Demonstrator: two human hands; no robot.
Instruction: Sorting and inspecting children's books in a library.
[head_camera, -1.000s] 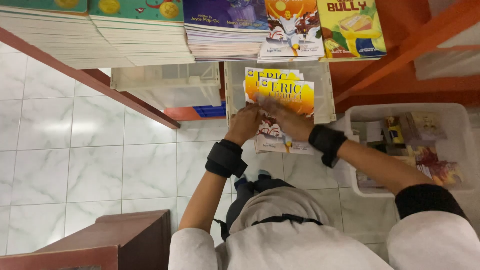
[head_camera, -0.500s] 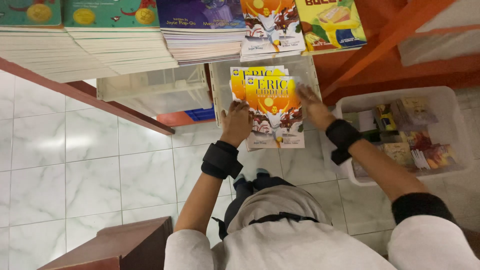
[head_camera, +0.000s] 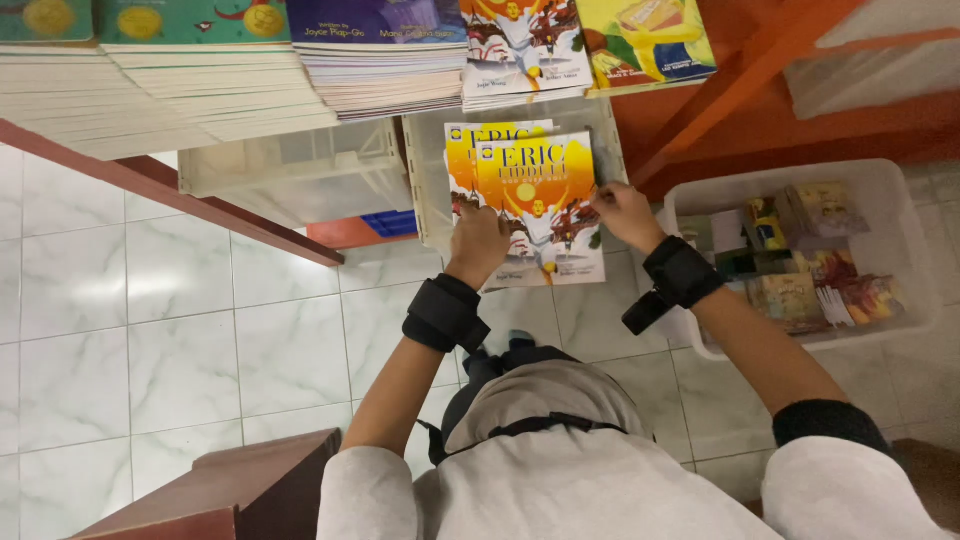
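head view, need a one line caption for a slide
Both hands, left hand and right hand, hold a yellow-covered book over a clear bin, below stacked books on a shelf.

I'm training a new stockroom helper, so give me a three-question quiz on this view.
1. True or false: both hands hold the yellow books.
2. What lies in the white bin at the person's right?
A. small colourful packs
B. folded towels
C. nothing
3. The stacks of books rest on a ____ above the floor.

Key:
1. True: the left hand has its grip on the lower left, the right hand on the right edge.
2. A
3. shelf
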